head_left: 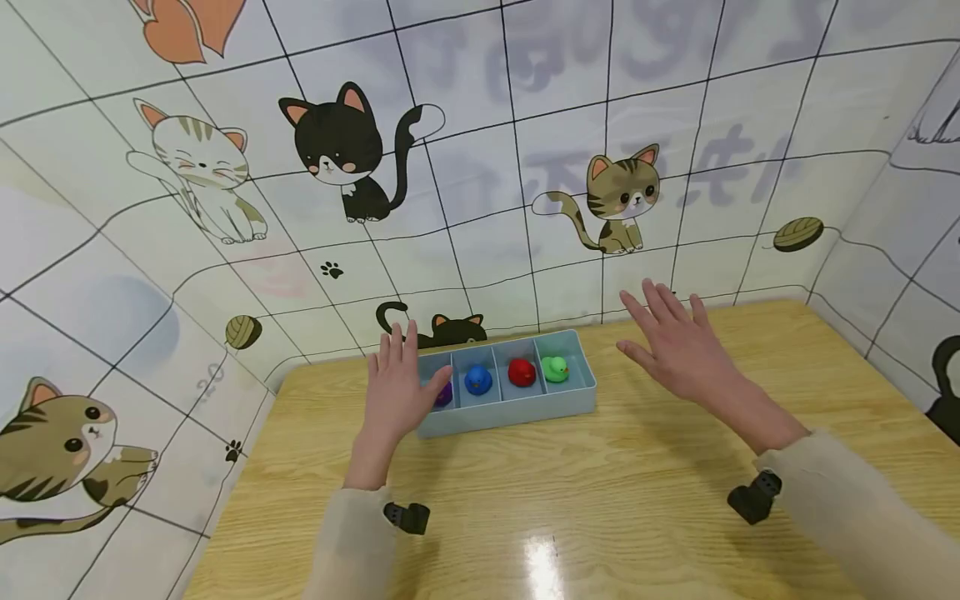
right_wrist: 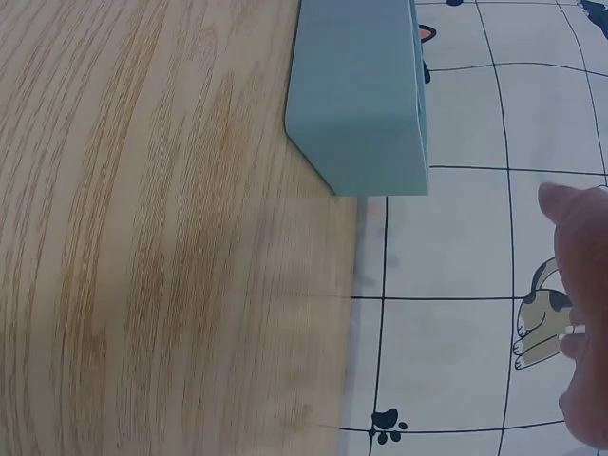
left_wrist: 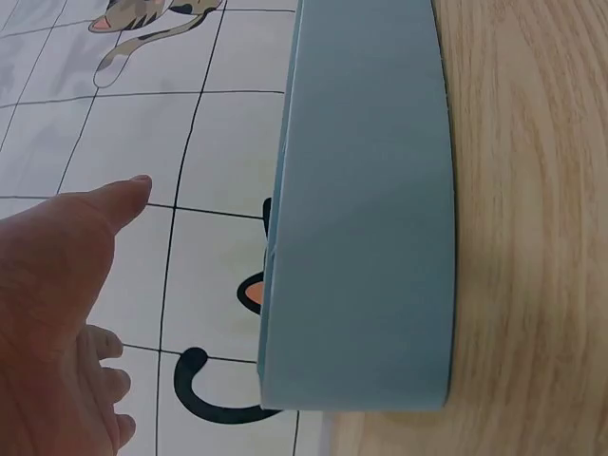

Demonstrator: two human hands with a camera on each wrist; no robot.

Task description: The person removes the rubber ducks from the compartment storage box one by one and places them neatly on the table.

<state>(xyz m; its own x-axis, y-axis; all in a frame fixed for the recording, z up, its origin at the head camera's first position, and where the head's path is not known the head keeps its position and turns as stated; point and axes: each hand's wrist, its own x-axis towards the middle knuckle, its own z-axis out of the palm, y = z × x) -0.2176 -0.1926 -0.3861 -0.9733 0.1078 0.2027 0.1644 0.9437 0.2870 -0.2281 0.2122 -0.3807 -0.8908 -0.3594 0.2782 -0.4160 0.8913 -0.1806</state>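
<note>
A pale blue box (head_left: 510, 412) with several compartments stands near the back of the table. Inside it, from left to right, sit a purple toy (head_left: 446, 395), a blue duck (head_left: 477, 380), a red toy (head_left: 522, 372) and a green duck (head_left: 555, 369), one in each compartment. My left hand (head_left: 393, 387), fingers straight and thumb spread, hovers over the box's left end and partly hides the purple toy. To the right of the box, my right hand (head_left: 684, 346) is held above the table, its fingers extended and holding nothing. In both wrist views the box's plain outer side (left_wrist: 366, 209) shows.
The wooden table (head_left: 525, 483) meets a wall covering (head_left: 480, 192) with a grid and cartoon cats behind it. Side walls of the same pattern stand at left and right. A dark strap device (head_left: 407, 517) is on the left wrist, another (head_left: 755, 497) on the right.
</note>
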